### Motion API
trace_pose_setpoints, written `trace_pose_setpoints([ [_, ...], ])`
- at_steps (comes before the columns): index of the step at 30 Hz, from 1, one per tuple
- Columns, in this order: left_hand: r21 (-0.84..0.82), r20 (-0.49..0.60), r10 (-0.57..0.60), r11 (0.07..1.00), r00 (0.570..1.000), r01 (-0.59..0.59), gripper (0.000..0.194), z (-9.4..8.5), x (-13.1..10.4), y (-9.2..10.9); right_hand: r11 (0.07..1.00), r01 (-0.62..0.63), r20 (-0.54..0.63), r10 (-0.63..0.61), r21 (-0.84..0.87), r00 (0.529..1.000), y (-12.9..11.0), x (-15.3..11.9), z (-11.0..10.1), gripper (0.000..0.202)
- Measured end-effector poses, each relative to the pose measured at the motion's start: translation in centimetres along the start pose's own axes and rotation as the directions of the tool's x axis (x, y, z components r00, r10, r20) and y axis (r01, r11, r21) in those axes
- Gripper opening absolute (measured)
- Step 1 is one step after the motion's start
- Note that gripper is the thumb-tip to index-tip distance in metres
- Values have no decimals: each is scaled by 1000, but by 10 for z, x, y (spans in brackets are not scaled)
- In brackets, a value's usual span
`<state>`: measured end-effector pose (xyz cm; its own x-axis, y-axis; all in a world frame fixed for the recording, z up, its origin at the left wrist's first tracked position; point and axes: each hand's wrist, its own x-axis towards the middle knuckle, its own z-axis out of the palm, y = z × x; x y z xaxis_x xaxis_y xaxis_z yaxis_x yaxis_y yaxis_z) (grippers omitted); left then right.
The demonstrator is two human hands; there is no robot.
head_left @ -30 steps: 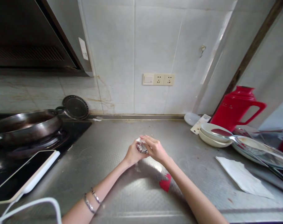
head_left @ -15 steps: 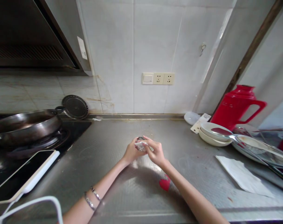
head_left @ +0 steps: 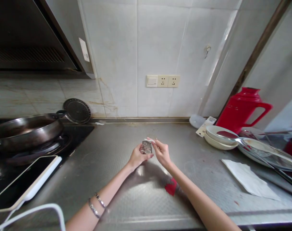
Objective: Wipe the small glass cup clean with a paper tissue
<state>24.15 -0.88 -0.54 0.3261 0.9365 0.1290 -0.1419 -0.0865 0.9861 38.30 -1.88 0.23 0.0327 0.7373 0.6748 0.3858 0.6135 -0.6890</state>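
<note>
Over the middle of the metal counter (head_left: 107, 179), my left hand (head_left: 136, 158) grips a small clear, glass-like container (head_left: 147, 147) by its side and bottom, tilted so that one face shows. My right hand (head_left: 162, 152) is just to the right, fingers pinched on a small white piece (head_left: 149, 140) at the container's upper edge. The white piece looks like tissue or paper, mostly hidden by the fingers. A red patch (head_left: 171, 186) lies on the counter beside my right forearm.
At the left, a pan (head_left: 28, 130) sits on the black stove, with a phone (head_left: 20, 183) and white cable nearer. At the right are a red thermos (head_left: 240, 110), stacked bowls (head_left: 220, 144), plates with utensils and a white paper sheet (head_left: 250, 179).
My right hand has shifted slightly right, off the container's front, to its upper edge. The container has turned in my left hand, showing more of its clear face.
</note>
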Motion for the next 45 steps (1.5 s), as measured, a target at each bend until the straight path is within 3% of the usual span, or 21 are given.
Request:
trace_pose_setpoints([
  [5,22,-45,23,1000,999,-22,54,-2,3,-5,998,52,-45,-50,47,998,-5,-7,6,30],
  [11,90,-76,6,996,997,1,51,-4,6,-5,991,132,19,-133,15,991,-12,-3,-2,32],
  [17,145,-90,-17,989,996,30,54,-3,7,-10,996,-58,-242,38,-74,970,-2,13,-16,45],
  [19,164,-96,-14,986,995,30,54,-1,5,-11,992,-65,-201,43,-105,979,1,15,-15,43],
  [24,181,-104,-62,980,993,81,49,3,4,-7,994,9,51,-3,-112,999,2,10,-8,41],
  [27,165,-108,-121,977,987,138,40,4,5,-1,998,36,100,-31,-47,994,1,4,-4,36],
  [32,146,-98,-118,980,988,132,28,-3,6,6,978,208,207,-208,20,956,-1,-2,0,33],
  [35,154,-130,-131,976,983,151,28,-8,8,7,967,249,257,-253,50,933,-6,-3,0,32],
  [37,159,-135,-141,974,981,162,31,-10,10,8,974,219,201,-225,52,953,-8,-2,-2,31],
  [39,167,-138,-149,971,979,171,37,-10,10,7,992,127,49,-128,24,991,-8,1,-4,30],
  [42,195,-149,-145,965,978,173,42,-5,8,5,999,-34,-159,30,-23,987,-2,7,-7,31],
  [45,221,-88,-142,962,986,159,41,1,5,1,997,-52,-131,44,-59,990,5,9,-6,29],
])
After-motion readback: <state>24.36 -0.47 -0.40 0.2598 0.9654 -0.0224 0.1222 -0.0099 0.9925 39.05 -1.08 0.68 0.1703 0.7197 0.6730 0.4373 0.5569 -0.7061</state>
